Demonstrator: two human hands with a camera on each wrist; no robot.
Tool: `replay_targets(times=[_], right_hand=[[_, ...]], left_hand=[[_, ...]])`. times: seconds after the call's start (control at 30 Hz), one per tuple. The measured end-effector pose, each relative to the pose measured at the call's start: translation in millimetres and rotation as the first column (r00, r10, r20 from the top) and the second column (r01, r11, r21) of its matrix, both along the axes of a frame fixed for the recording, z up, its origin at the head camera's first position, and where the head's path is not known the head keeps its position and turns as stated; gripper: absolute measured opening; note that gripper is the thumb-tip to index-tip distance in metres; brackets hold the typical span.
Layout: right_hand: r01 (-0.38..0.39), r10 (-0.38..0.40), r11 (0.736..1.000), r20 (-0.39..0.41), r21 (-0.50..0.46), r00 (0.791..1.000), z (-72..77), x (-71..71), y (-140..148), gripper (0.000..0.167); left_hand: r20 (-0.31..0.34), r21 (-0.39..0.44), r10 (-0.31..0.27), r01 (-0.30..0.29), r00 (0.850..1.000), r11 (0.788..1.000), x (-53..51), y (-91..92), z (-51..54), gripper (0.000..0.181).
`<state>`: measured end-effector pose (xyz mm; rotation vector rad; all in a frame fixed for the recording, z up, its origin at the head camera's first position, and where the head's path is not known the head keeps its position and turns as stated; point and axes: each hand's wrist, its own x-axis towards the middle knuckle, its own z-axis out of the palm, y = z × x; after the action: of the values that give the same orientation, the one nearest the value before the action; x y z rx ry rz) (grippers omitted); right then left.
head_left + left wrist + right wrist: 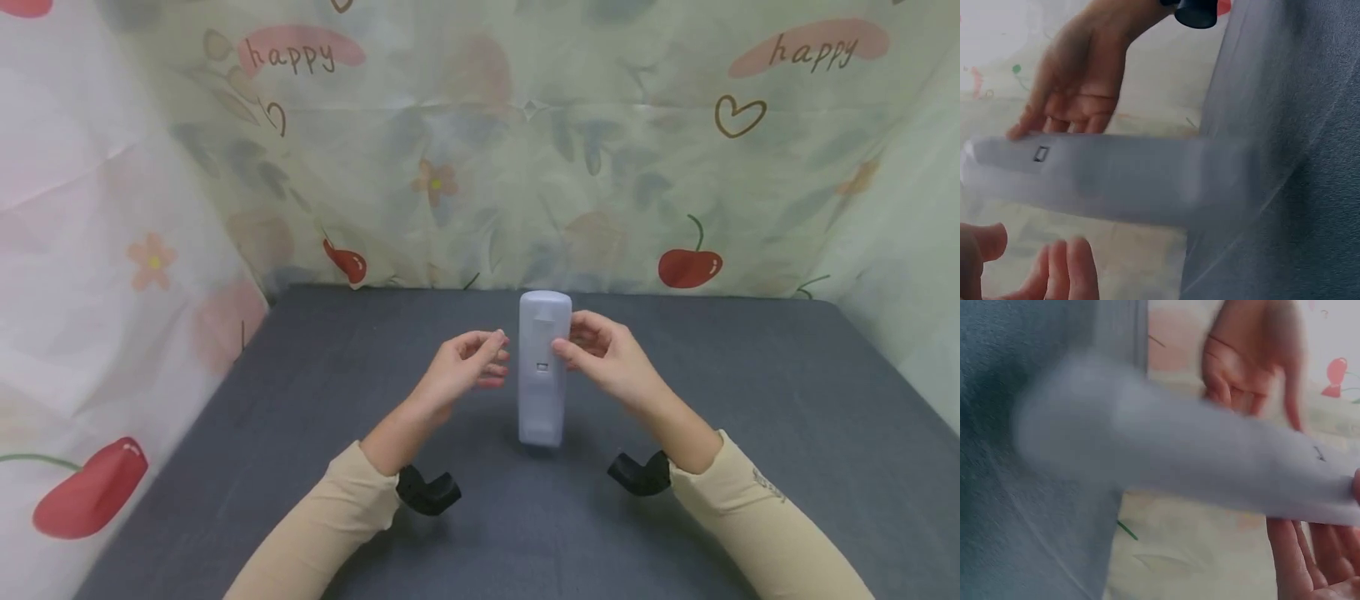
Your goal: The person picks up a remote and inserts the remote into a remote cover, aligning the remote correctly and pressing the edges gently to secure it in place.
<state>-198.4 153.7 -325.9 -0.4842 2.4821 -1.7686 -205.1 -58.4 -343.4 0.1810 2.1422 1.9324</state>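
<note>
A long white plastic device [542,400] with rounded ends stands upright between the two hands, a small rectangular slot in its face. My right hand [611,358] grips its right side, thumb on the face and fingers behind. In the right wrist view those fingers [1294,550] lie under the blurred device [1191,456]. My left hand [465,365] is just left of the device, loosely bent, with a gap between. The left wrist view also shows the left fingers [1079,269] apart from the device [1116,178]. Whether its bottom end touches the table, I cannot tell.
A dark grey cloth-covered table [360,350] spreads beneath. Behind it hangs a printed curtain [480,217] with cherries and hearts, and more curtain closes off the sides. Black wrist mounts [429,492] stick out from both cuffs, low over the table.
</note>
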Motion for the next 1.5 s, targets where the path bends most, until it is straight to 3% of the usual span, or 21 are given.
replay_targets(times=[0.1, 0.17, 0.23, 0.33, 0.43, 0.53, 0.63, 0.77, 0.9, 0.97, 1.07, 1.23, 1.5], right_hand=[[-0.037, 0.03, 0.998, -0.12, -0.053, 0.992, 1.4, 1.8, 3, 0.031], [-0.114, 0.101, 0.992, -0.199, -0.055, 0.975, 0.0, 2.9, 4, 0.03], [-0.209, 0.192, 0.977, -0.282, -0.03, 0.94, -2.6, 4.1, 4, 0.03], [-0.279, 0.28, 0.959, -0.362, 0.056, 0.889, -6.2, 6.1, 4, 0.033], [-0.258, 0.297, 0.954, -0.366, 0.152, 0.882, -7.9, 8.1, 5, 0.033], [-0.199, 0.271, 0.951, -0.328, 0.237, 0.905, -9.6, 9.2, 6, 0.033], [-0.157, 0.233, 0.954, -0.302, 0.256, 0.924, -13.4, 7.7, 7, 0.031], [-0.136, 0.176, 0.972, -0.211, 0.191, 0.962, -15.4, 4.7, 9, 0.032], [-0.147, 0.151, 0.985, -0.033, 0.092, 0.988, -17.1, 1.6, 8, 0.049], [-0.153, 0.149, 0.986, 0.066, 0.068, 0.987, -18.4, 0.4, 7, 0.06], [-0.165, 0.153, 0.984, 0.151, 0.067, 0.977, -20.7, -0.4, 4, 0.069], [-0.16, 0.143, 0.982, 0.163, 0.1, 0.976, -24.5, -2.0, 2, 0.068], [-0.15, 0.114, 0.979, 0.239, 0.135, 0.964, -36.1, -9.4, 3, 0.068]], left_hand=[[0.11, 0.008, -0.092, 0.092, 0.99, 0.996, -1.3, -2.0, -1.9, 0.055], [0.174, 0.049, -0.194, 0.188, 0.966, 0.981, -0.7, -2.0, -1.7, 0.066], [0.217, 0.102, -0.272, 0.256, 0.938, 0.961, 0.3, -1.4, -0.7, 0.072], [0.243, 0.174, -0.315, 0.279, 0.917, 0.945, 0.7, -1.4, 2.1, 0.065], [0.241, 0.185, -0.292, 0.252, 0.926, 0.95, 0.9, -2.6, 4.4, 0.052], [0.215, 0.159, -0.265, 0.234, 0.94, 0.959, 0.4, -3.8, 4.9, 0.048], [0.179, 0.121, -0.255, 0.236, 0.95, 0.964, -0.4, -4.8, 2.8, 0.047], [0.133, 0.074, -0.277, 0.27, 0.952, 0.96, -1.2, -6.3, -0.7, 0.05], [0.091, 0.036, -0.304, 0.302, 0.948, 0.953, -0.2, -4.5, -4.1, 0.052], [0.075, 0.03, -0.304, 0.303, 0.95, 0.953, 0.2, -2.8, -5.5, 0.052], [0.049, 0.005, -0.291, 0.291, 0.955, 0.957, 0.5, -0.3, -7.1, 0.051], [0.031, -0.037, -0.26, 0.261, 0.965, 0.965, -0.3, 2.3, -11.3, 0.051], [0.074, -0.114, -0.198, 0.205, 0.977, 0.972, -3.9, 8.7, -25.2, 0.057]])
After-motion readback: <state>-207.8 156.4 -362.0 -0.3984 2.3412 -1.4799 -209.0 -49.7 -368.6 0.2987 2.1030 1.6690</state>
